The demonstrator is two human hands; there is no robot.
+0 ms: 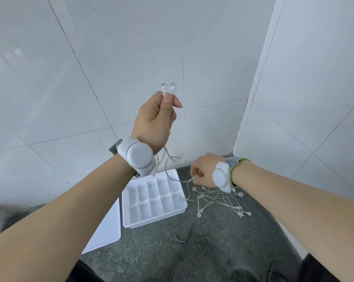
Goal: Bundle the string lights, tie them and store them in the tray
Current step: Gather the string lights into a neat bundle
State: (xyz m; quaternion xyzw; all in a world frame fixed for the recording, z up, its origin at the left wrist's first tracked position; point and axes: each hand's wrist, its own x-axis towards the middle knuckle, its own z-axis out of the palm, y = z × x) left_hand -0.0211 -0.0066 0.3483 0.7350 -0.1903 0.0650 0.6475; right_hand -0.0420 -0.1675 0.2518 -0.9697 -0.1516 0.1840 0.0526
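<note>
Up against the tiled wall, the left hand [154, 119] is raised well above the worktop [212, 241], its thumb and fingers pinching two clear bulbs of the string lights [219, 200] so that the bulbs stick up above the fingertips while thin wire hangs down from under the palm. Lower and to the right, the right hand [204, 171] hovers just over the worktop with its fingers curled, pinching another bulb on the same wire. Most of the string lies in a loose tangle of wire, round bulbs and small stars on the dark speckled surface under and beside that hand, just to the right of the tray [153, 198]. That white tray has two rows of compartments; one strand of wire crosses its far right corner and a star bulb lies at its right rim, and the other compartments hold nothing that can be made out. A flat white lid [107, 226] rests beside the tray on its left, and a short dark tie [184, 236] lies on the worktop in front of it. Both wrists carry grey-white strapped devices.
</note>
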